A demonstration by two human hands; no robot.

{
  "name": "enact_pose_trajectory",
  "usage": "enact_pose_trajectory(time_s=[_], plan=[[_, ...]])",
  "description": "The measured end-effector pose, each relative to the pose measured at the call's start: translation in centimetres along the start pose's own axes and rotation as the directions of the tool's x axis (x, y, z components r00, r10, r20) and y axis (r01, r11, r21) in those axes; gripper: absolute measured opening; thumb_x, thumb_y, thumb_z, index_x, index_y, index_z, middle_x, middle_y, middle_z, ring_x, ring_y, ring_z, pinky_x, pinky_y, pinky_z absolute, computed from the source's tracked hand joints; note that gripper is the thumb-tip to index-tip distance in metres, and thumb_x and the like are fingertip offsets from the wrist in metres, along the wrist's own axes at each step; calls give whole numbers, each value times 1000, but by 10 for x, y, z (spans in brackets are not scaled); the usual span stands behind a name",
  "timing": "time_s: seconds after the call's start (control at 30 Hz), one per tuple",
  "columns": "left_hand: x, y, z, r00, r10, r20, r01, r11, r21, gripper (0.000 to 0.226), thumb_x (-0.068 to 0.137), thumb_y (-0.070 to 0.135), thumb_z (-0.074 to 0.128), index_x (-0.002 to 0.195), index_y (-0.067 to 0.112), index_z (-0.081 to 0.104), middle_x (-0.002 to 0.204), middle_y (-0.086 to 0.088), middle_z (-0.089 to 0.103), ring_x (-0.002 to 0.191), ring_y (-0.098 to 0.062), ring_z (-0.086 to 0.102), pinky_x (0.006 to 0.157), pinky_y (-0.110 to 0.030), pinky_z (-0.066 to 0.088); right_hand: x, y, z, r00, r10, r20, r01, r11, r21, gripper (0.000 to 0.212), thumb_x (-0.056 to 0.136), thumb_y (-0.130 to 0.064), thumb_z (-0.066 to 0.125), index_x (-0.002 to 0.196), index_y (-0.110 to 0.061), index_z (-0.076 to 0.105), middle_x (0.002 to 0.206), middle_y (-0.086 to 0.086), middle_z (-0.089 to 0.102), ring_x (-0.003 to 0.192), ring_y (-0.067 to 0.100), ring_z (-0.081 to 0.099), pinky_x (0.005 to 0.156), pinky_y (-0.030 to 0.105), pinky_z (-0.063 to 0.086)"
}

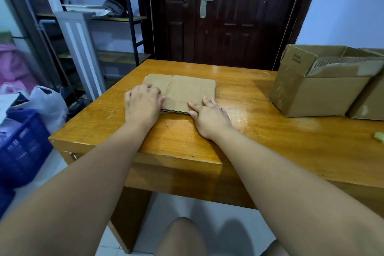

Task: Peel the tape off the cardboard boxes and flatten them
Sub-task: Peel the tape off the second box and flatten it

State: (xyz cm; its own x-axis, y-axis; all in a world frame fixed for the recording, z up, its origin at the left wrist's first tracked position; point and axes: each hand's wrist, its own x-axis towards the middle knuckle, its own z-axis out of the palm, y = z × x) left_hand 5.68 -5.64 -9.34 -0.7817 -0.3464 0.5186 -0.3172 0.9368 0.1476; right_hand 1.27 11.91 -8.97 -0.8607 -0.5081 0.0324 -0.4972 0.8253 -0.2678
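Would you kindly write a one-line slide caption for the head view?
Left hand and right hand rest on a flattened brown cardboard box on an orange wooden table; open cardboard boxes stand at right.

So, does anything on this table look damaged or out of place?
The open box at the right has a torn flap with its corrugation bared, and its side facing the flattened cardboard is scuffed. The cardboard itself lies flat on the table.
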Motion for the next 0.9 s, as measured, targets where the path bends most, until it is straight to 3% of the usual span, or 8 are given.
enact_pose_trajectory(time_s=[0.07, 0.13, 0.3, 0.43, 0.6, 0.77, 0.9], plan=[[-2, 5, 0, 978, 197, 68, -188, 975, -115, 44, 98, 47, 35, 124, 21, 59, 127, -4, 59, 116, -24, 52, 98, -38, 37, -1, 2, 2, 1000, -11, -17, 11, 999, 47, 48, 103, -44, 27, 150, -38, 24, 162, 6, 9, 149, 25, 3, 120, 40, 8], [-3, 6, 1, 939, 290, 184, -252, 946, -202, 51, 93, 56, 40, 128, 23, 58, 128, -1, 61, 117, -21, 54, 97, -35, 43, -3, 2, 2, 998, -16, -55, 22, 995, 98, 49, 101, -45, 35, 149, -36, 29, 161, 6, 15, 149, 25, 7, 119, 35, 9], [-1, 2, 4, 935, 289, 205, -250, 948, -196, 53, 90, 53, 51, 132, 22, 57, 135, -1, 56, 125, -18, 50, 104, -32, 39, -7, 3, 4, 969, -70, -236, 99, 988, 114, 38, 97, -22, 49, 135, -23, 55, 144, 3, 49, 137, 20, 37, 115, 30, 25], [-1, 4, 5, 951, 249, 185, -220, 962, -162, 49, 94, 47, 49, 135, 21, 54, 141, -2, 51, 130, -20, 44, 109, -33, 33, -11, 2, 4, 944, -65, -324, 115, 984, 136, 33, 94, -18, 48, 123, -20, 64, 127, 0, 62, 123, 19, 49, 107, 32, 38], [-7, 8, -2, 958, 252, 141, -245, 967, -65, 59, 92, 54, 47, 141, 21, 44, 146, -6, 43, 134, -25, 38, 110, -38, 30, -24, 2, 0, 872, 53, -487, 110, 947, 302, 37, 94, -17, 47, 130, -21, 56, 132, -1, 52, 130, 17, 35, 112, 36, 31], [-15, 27, -14, 934, 349, 82, -357, 921, 152, 68, 89, 52, 54, 146, 22, 34, 152, -8, 32, 142, -27, 24, 115, -47, 14, -44, 15, -10, 856, 42, -516, 106, 961, 254, 44, 93, -18, 49, 136, -26, 49, 134, 1, 45, 129, 18, 33, 111, 37, 32], [-21, 60, -20, 944, 317, 94, -326, 938, 115, 68, 92, 51, 48, 149, 20, 27, 156, -7, 24, 145, -25, 16, 118, -47, 9, -56, 31, -23, 857, 93, -507, 38, 969, 243, 45, 94, -20, 49, 138, -28, 45, 137, 0, 41, 131, 18, 31, 110, 35, 31]])
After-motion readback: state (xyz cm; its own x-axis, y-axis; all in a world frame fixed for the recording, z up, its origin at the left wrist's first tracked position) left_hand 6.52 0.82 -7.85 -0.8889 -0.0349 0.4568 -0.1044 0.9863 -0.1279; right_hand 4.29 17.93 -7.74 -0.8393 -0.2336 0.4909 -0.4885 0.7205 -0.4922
